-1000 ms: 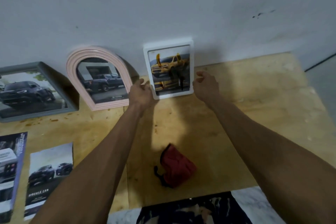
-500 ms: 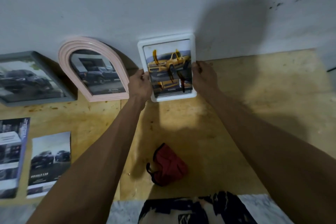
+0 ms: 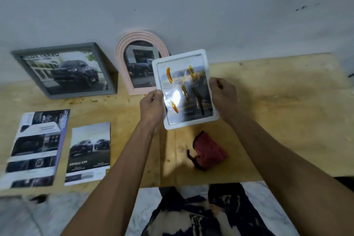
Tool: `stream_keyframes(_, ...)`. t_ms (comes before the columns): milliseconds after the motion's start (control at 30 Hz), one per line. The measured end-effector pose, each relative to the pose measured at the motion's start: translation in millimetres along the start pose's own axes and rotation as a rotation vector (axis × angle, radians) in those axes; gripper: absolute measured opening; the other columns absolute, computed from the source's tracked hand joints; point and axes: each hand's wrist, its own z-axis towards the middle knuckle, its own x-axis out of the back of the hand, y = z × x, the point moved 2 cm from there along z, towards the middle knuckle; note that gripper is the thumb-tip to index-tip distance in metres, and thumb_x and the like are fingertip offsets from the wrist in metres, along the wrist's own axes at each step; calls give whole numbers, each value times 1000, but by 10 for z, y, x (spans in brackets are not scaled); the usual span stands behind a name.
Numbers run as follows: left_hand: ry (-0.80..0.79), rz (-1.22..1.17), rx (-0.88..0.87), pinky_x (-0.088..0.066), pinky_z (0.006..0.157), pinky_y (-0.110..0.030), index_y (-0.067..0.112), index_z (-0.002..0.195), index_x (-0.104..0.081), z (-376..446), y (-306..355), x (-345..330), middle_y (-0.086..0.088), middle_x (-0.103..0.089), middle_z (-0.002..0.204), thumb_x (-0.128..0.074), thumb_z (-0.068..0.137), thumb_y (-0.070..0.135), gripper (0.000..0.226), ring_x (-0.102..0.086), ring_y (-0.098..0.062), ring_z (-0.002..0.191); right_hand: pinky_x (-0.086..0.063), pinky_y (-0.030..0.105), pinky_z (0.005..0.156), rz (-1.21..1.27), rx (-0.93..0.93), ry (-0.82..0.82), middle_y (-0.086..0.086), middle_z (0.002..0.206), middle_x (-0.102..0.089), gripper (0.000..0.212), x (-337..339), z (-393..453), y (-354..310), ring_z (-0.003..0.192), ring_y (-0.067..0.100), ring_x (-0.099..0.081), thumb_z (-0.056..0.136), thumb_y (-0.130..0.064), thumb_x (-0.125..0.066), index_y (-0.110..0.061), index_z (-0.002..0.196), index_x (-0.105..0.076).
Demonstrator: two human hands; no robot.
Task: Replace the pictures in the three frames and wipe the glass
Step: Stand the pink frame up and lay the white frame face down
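The left hand (image 3: 152, 106) and right hand (image 3: 223, 95) grip the white frame (image 3: 184, 90) by opposite edges, raised above the wooden table (image 3: 277, 120), glass toward the camera. This presumably exposes the orange smears for wiping. The red cloth (image 3: 208, 150) lies below, untouched.

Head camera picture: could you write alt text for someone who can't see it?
Two bare hands, left hand and right hand, hold a white picture frame with orange smears on its glass above a wooden table. Behind it, a grey frame and a pink arched frame lean on the wall; two car brochures and a red cloth lie on the table.
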Motion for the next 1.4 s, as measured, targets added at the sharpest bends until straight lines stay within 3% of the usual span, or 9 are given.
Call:
stream_keyframes(100, 20, -151, 65, -56, 89, -51, 11, 90, -72, -234, -73, 460, -11, -74, 96, -52, 103, 19, 25, -69, -36, 96, -57, 45, 83, 78, -105, -116, 2, 100, -72, 37, -220, -403, 38, 91, 23, -68, 84, -55, -56, -26, 97, -73)
stream_keyframes(233, 92, -312, 161, -56, 86, -56, 6, 97, -70, -456, -270, 973, -15, -74, 97, -50, 104, 19, 25, -70, -40, 98, -59, 40, 63, 155, -206, -288, 12, 86, -65, 30, -502, -928, 26, 73, 27, -64, 98, -41, -55, -15, 89, -69)
stream_keyframes(400, 127, -454, 297, -60, 72, -46, 6, 101, -66, -577, -537, 1344, -19, -70, 101, -48, 104, 20, 23, -68, -32, 85, -61, 49, 71, 187, -222, -429, 10, 108, -63, 20, -775, -1287, -107, 93, 34, -67, 98, -35, -56, -21, 100, -70)
stream_keyframes(600, 21, -417, 371, -49, 72, -37, 13, 94, -62, -598, -658, 1577, -4, -61, 74, -49, 104, 31, 24, -59, -21, 76, -59, 43, 62, -322, 279, -420, 11, 89, -64, 25, -912, -1233, -480, 77, 29, -65, 100, -29, -53, -10, 103, -69)
stream_keyframes(700, 21, -430, 364, -44, 79, -40, 18, 84, -54, -525, -541, 1683, -3, -50, 74, -46, 103, 40, 30, -51, -22, 79, -40, 30, 60, -622, 605, -350, 4, 84, -62, 21, -1013, -1210, -555, 74, 23, -56, 100, -27, -51, -12, 99, -66)
stream_keyframes(900, 86, -432, 325, -59, 87, -47, 6, 112, -61, -233, -399, 2035, -11, -63, 90, -55, 96, 51, 48, -65, -23, 86, -49, 43, 80, -776, 732, -351, 0, 117, -63, 29, -1189, -1336, -189, 107, 20, -51, 101, -28, -45, -23, 125, -60)
stream_keyframes(1033, 92, -253, 369, -54, 49, -29, 4, 92, -63, -213, -473, 2085, -12, -63, 64, -66, 95, 20, 17, -59, -20, 56, -46, 44, 90, -632, 688, -377, 5, 121, -63, 29, -1234, -1485, 94, 115, 24, -49, 97, -28, -52, -17, 120, -66)
stream_keyframes(1133, 86, -123, 427, -45, 45, -26, 1, 83, -60, -219, -626, 2076, -6, -58, 45, -62, 93, 4, 11, -52, -14, 39, -36, 28, 98, -463, 494, -262, 6, 132, -55, 32, -1216, -1611, 361, 120, 16, -44, 85, -22, -73, -16, 116, -69)
stream_keyframes(1400, 147, 7, 469, -41, 35, -21, -2, 99, -67, -383, -1318, 2093, -27, -70, 103, -58, 88, -10, 16, -56, -24, 52, -42, 29, 86, -201, -108, -204, 8, 136, -52, 108, -1270, -2006, 1030, 119, 22, -52, 51, -37, -89, -11, 144, -42)
